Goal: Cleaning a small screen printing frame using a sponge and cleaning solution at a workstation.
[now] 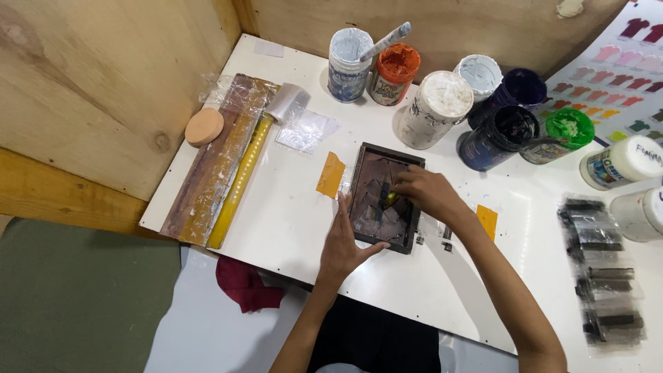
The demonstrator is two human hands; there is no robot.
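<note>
A small dark-framed printing screen point(385, 153) lies flat on the white table point(290, 214). My left hand point(344, 243) rests open on the frame's near left edge, fingers spread, pressing it down. My right hand point(426, 191) is over the mesh, fingers closed on a small yellow piece point(390, 199) that touches the screen. An orange tape strip point(331, 174) lies just left of the frame.
Several paint tubs stand behind the screen: white point(347, 54), orange point(394, 72), white point(436, 108), dark blue point(498, 136), green point(561, 135). Squeegees wrapped in plastic point(219, 159) lie at the left beside a round sponge point(204, 126). A bagged dark stack point(602, 269) sits right. Plywood walls enclose the corner.
</note>
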